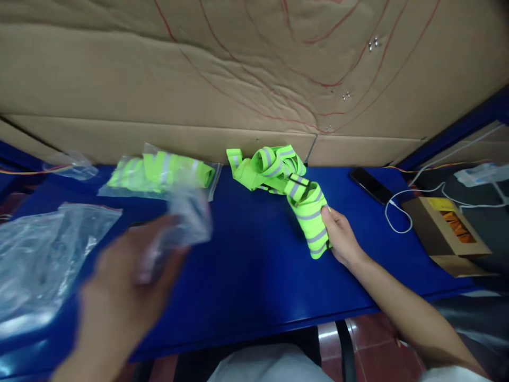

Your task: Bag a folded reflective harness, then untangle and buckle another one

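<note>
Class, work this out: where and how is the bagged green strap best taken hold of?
Probably around the thick middle of the bagged green strap, coming from above and the front: it bulges there, the cardboard panel stands close behind, and the bag's right edge is only thin film.

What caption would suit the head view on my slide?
Over a blue table, the right hand holds a folded fluorescent reflective strap while the blurred left hand holds crumpled clear plastic.

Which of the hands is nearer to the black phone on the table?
Right. The right hand grips the neon-yellow strap roll, just below and left of the phone; the left hand, holding crumpled clear plastic, is far across on the left.
</note>
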`<control>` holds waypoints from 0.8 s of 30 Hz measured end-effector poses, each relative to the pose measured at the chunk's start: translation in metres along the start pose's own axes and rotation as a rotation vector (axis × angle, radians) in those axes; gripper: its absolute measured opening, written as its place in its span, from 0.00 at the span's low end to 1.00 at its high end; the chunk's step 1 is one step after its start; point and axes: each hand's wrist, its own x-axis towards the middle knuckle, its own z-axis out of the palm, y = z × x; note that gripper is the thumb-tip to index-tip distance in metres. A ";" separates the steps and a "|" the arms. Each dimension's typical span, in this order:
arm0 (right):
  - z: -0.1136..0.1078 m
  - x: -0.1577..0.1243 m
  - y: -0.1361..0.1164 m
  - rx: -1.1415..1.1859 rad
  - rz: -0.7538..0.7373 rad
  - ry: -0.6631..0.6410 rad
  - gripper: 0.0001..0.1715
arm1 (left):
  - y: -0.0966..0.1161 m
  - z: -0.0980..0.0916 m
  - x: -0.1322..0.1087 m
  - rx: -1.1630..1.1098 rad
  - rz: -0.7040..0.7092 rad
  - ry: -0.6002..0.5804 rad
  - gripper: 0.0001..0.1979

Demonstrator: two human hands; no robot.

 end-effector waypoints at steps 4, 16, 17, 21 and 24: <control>-0.003 0.010 -0.008 0.167 -0.005 0.305 0.36 | 0.059 0.069 -0.008 0.126 0.384 -0.076 0.25; -0.008 0.019 -0.006 0.107 0.029 0.249 0.36 | 0.110 0.105 0.023 0.265 0.364 -0.368 0.49; -0.009 0.020 -0.006 0.067 0.026 0.218 0.36 | 0.110 0.111 0.028 0.265 0.351 -0.392 0.51; -0.022 0.026 -0.010 -0.098 0.045 0.063 0.35 | 0.102 0.124 0.038 0.198 0.325 -0.490 0.53; -0.039 0.030 -0.018 -0.170 0.093 -0.120 0.32 | 0.095 0.119 0.039 0.145 0.341 -0.463 0.52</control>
